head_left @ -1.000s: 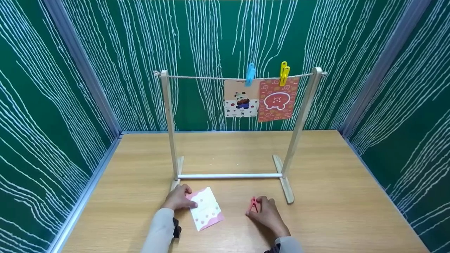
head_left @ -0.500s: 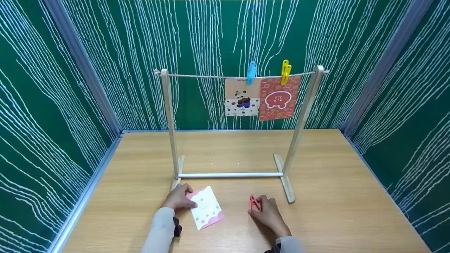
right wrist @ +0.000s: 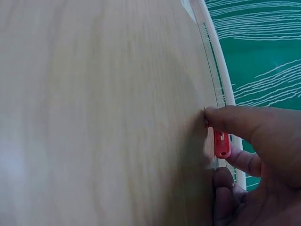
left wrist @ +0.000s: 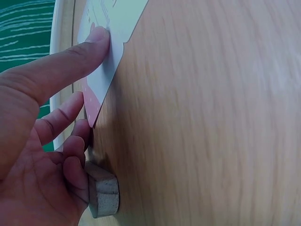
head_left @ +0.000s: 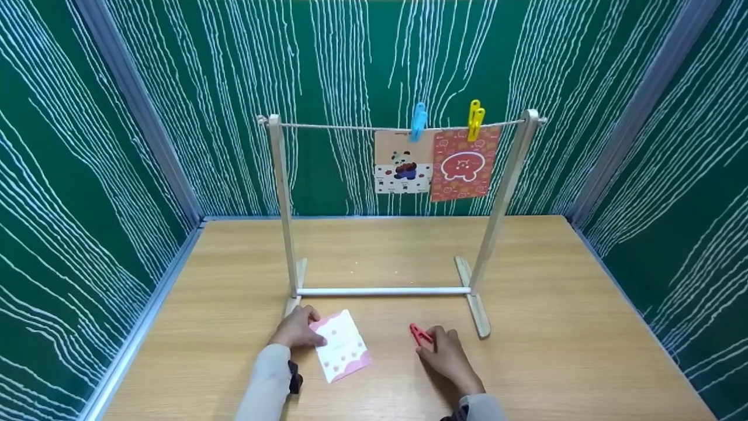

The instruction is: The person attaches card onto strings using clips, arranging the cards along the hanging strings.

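Note:
My left hand [head_left: 295,328] holds a pink and white card [head_left: 345,348] by its left edge, low at the table in front of the stand. In the left wrist view the thumb lies on top of the card [left wrist: 109,70], with fingertips at its near edge. To the right, my right hand [head_left: 449,355] grips a red clothespin [head_left: 417,334] between thumb and fingers, close to the tabletop. Only part of the clothespin [right wrist: 222,143] shows past the thumb in the right wrist view.
A wooden stand [head_left: 504,193] holds a string [head_left: 339,127] across its top. A blue clothespin [head_left: 418,121] clips a panda card [head_left: 403,169] there; a yellow one [head_left: 475,121] clips a red card [head_left: 461,169]. A white bar [head_left: 383,291] joins the stand's feet. Green walls enclose the table.
The red clothespin has turned in my right hand, so its far end now leans to the left. My left hand and the card have hardly moved.

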`<state>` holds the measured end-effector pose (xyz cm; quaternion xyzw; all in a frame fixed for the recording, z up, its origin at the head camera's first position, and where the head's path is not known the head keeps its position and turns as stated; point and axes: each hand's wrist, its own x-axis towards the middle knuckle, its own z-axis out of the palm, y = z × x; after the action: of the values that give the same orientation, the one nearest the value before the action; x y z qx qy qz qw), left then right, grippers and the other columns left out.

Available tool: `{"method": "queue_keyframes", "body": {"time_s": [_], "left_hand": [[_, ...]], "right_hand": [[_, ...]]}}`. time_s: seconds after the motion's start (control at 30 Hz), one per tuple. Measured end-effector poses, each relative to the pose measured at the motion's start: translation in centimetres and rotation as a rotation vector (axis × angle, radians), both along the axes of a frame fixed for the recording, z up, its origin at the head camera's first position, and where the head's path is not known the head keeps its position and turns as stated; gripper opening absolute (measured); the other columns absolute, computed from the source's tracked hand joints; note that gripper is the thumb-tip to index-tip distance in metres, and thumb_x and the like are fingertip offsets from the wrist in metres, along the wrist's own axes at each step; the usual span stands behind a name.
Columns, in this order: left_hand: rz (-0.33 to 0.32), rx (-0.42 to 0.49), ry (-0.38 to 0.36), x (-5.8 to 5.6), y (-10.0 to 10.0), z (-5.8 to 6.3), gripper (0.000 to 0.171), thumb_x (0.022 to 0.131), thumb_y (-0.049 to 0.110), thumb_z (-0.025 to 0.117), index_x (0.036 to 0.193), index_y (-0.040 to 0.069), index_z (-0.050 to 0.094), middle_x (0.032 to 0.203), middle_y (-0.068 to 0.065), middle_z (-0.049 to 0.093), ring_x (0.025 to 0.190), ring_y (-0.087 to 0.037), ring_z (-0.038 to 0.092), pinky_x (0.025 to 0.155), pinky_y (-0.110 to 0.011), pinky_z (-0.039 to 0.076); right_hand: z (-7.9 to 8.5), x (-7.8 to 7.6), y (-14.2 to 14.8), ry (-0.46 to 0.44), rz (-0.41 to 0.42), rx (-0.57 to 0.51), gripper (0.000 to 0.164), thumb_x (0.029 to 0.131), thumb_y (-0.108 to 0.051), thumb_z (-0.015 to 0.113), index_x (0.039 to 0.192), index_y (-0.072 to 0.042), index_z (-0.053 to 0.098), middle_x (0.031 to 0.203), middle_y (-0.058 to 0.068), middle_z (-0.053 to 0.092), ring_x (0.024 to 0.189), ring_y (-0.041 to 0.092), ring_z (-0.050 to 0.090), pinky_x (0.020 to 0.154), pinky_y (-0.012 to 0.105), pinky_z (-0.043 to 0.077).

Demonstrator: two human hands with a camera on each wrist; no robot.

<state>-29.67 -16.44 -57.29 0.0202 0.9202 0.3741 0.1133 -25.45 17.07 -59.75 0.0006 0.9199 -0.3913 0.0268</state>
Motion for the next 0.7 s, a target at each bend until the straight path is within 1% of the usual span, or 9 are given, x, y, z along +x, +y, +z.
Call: {"method": "queue_keyframes", "body": {"time_s": [0.17, 0.3, 0.4, 0.57, 0.7], "left_hand": [[0.005, -0.007, -0.012, -0.13, -0.02, -0.06, 0.047, 0.064, 0.009, 0.087, 0.098, 0.005, 0.055, 0.100, -0.009, 0.051, 0.088, -0.024, 0.050, 0.083, -0.038, 0.044], [0.006, -0.008, -0.013, -0.30, -0.06, 0.02, 0.047, 0.064, 0.007, 0.086, 0.098, 0.004, 0.053, 0.098, -0.009, 0.051, 0.087, -0.024, 0.049, 0.080, -0.037, 0.042], [0.014, -0.001, -0.019, -0.36, -0.11, 0.03, 0.048, 0.064, 0.006, 0.087, 0.097, 0.004, 0.052, 0.096, -0.008, 0.050, 0.086, -0.023, 0.048, 0.077, -0.034, 0.042], [0.006, 0.048, -0.019, -0.29, -0.31, -0.15, 0.049, 0.061, 0.002, 0.086, 0.095, 0.001, 0.050, 0.094, -0.009, 0.050, 0.082, -0.022, 0.048, 0.069, -0.029, 0.043], [0.006, 0.103, -0.048, -0.39, -0.57, -0.27, 0.049, 0.064, -0.001, 0.084, 0.096, 0.001, 0.048, 0.090, -0.008, 0.051, 0.076, -0.019, 0.049, 0.062, -0.025, 0.042]], "right_hand": [[0.15, -0.03, 0.03, -0.044, -0.028, -0.027, 0.036, 0.080, -0.016, 0.073, 0.107, 0.001, 0.056, 0.096, 0.013, 0.045, 0.079, 0.021, 0.045, 0.066, 0.028, 0.036], [0.22, 0.15, 0.18, -0.035, -0.028, -0.039, 0.037, 0.080, -0.016, 0.072, 0.106, 0.003, 0.054, 0.097, 0.014, 0.045, 0.081, 0.021, 0.045, 0.069, 0.030, 0.039], [0.19, 0.34, 0.30, -0.014, -0.017, -0.051, 0.034, 0.080, -0.014, 0.071, 0.103, 0.004, 0.053, 0.096, 0.014, 0.046, 0.082, 0.022, 0.046, 0.072, 0.032, 0.041], [0.09, 0.70, 0.44, 0.034, -0.007, -0.063, 0.030, 0.077, -0.010, 0.070, 0.098, 0.005, 0.055, 0.092, 0.014, 0.050, 0.082, 0.021, 0.046, 0.073, 0.033, 0.041], [0.37, 0.89, 0.57, 0.028, -0.015, -0.082, 0.031, 0.076, -0.009, 0.069, 0.100, 0.005, 0.056, 0.092, 0.013, 0.051, 0.079, 0.020, 0.046, 0.071, 0.032, 0.041]]}}
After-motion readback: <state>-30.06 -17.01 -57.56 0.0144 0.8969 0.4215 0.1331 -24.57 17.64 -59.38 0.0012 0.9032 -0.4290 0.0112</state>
